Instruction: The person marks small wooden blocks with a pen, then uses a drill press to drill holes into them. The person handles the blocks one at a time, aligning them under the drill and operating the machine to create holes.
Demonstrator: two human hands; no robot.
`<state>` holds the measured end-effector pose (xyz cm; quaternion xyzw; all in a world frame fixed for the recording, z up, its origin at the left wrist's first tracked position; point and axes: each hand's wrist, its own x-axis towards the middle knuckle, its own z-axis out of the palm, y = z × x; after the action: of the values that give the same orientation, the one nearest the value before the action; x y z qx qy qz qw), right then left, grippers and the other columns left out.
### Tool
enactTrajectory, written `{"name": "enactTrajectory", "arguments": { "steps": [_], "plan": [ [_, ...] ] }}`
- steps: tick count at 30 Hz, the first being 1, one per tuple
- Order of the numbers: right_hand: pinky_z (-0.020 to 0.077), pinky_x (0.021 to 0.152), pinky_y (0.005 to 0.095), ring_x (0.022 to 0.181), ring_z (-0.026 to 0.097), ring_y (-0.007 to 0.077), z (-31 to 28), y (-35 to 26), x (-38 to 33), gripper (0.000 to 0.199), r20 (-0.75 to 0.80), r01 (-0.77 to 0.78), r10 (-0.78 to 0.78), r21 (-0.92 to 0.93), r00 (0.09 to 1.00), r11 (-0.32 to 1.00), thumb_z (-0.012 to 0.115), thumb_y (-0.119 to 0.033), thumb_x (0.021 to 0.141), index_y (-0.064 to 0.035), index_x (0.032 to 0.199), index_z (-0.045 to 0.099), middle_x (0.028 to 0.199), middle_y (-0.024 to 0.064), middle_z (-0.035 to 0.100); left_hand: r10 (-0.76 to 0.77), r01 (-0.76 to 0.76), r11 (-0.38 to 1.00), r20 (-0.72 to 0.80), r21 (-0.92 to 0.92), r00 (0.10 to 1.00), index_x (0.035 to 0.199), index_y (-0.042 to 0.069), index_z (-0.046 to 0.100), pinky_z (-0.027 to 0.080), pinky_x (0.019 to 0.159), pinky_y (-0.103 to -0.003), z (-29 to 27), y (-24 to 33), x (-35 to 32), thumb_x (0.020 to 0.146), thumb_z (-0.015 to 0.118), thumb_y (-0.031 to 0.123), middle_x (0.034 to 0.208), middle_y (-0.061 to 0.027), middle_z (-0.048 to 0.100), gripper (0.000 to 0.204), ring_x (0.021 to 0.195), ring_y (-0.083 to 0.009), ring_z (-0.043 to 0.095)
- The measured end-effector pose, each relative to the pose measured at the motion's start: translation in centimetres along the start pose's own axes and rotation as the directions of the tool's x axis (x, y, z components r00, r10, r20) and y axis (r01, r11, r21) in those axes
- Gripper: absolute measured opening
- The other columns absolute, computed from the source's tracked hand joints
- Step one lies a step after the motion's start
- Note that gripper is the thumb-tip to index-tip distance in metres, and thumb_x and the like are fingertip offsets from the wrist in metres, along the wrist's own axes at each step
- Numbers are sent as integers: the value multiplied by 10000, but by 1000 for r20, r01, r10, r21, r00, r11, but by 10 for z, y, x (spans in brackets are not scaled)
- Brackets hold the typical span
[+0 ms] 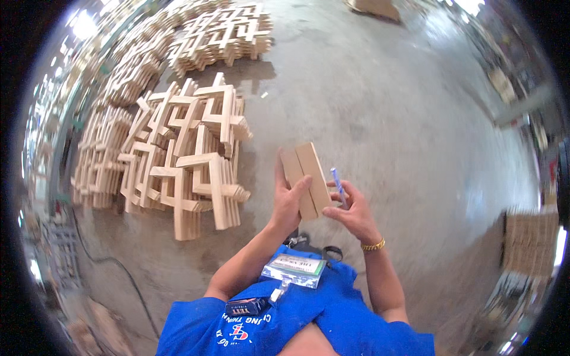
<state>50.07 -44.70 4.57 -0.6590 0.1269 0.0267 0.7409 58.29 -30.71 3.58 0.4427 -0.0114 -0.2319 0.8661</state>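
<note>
Shirt: blue shirt (332, 308) at the lower edge, a clear badge sleeve (295, 270) clipped at the chest; a small dark case (246, 306) beside it.
Left hand: left hand (289, 199) grasps the wood blocks (307, 178) from the left, thumb laid across the front face.
Wood blocks: two flat pale pieces held side by side, upright and tilted a little, in front of the chest and above the floor.
Right hand: right hand (351, 210) pinches a pen (338, 185) between thumb and fingers; fingertips touch the right edge of the blocks. A gold bracelet (374, 244) sits on the wrist.
Handling note: judged best to keep the two pieces flush under the left thumb so they do not slide apart, and to brace the right fingers on the edge so the pen tip lands steadily.
Floor: grey concrete floor (386, 118), smooth, slightly glossy; a dark cable (127, 276) trails at lower left.
Stacks: to the left, cross-shaped wood pieces (190, 154) piled in heaps; more piles (222, 32) farther off.
Far right: a wooden crate or pallet (528, 240), blurred.
</note>
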Motion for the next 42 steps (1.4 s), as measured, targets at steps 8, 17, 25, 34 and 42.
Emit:
{"name": "enactTrajectory", "arguments": {
  "steps": [8, 17, 25, 34, 42],
  "plan": [
    [320, 314, 174, 354, 363, 35, -128, -38, 296, 464, 149, -87, -10, 628, 989, 773, 477, -235, 867, 31, 1240, 404, 872, 229, 606, 0, 56, 964, 208, -260, 978, 1461, 217, 74, 505, 770, -363, 6, 24, 302, 914, 507, 232, 1118, -136, 498, 697, 928, -215, 567],
    [392, 409, 170, 544, 494, 69, -291, -143, 524, 652, -160, 76, 38, 652, 986, 754, 630, -214, 756, -1, 1326, 394, 949, 142, 621, -265, 322, 941, 372, -100, 889, 1243, -21, 390, 485, 754, -333, 126, 56, 654, 905, 518, 328, 1032, -125, 498, 503, 874, -214, 547],
    [290, 430, 165, 554, 427, 17, -395, -220, 809, 569, -178, 84, -8, 423, 984, 902, 643, -240, 722, 46, 1201, 531, 876, 16, 588, -162, 154, 795, 39, -587, 986, 1177, -31, 399, 535, 822, -365, 164, 82, 965, 936, 486, 360, 953, -169, 526, 467, 894, -260, 566],
    [446, 629, 221, 754, 581, 108, -469, -314, 1166, 571, 9, 144, -147, 135, 989, 980, 663, -243, 716, 67, 1182, 549, 894, 48, 637, 12, -253, 609, -310, -752, 951, 1221, 15, 381, 536, 874, -390, 160, 128, 1307, 917, 421, 516, 1119, -192, 520, 588, 1001, -299, 573],
    [357, 525, 187, 628, 500, 51, -549, -393, 1422, 474, -88, -94, 108, 154, 990, 984, 640, -244, 757, 65, 1116, 604, 806, 13, 619, -145, -169, 808, -469, -564, 871, 1125, 30, 481, 544, 803, -405, 230, 184, 1620, 871, 362, 650, 983, -113, 567, 680, 896, -280, 596]
  ]
}}
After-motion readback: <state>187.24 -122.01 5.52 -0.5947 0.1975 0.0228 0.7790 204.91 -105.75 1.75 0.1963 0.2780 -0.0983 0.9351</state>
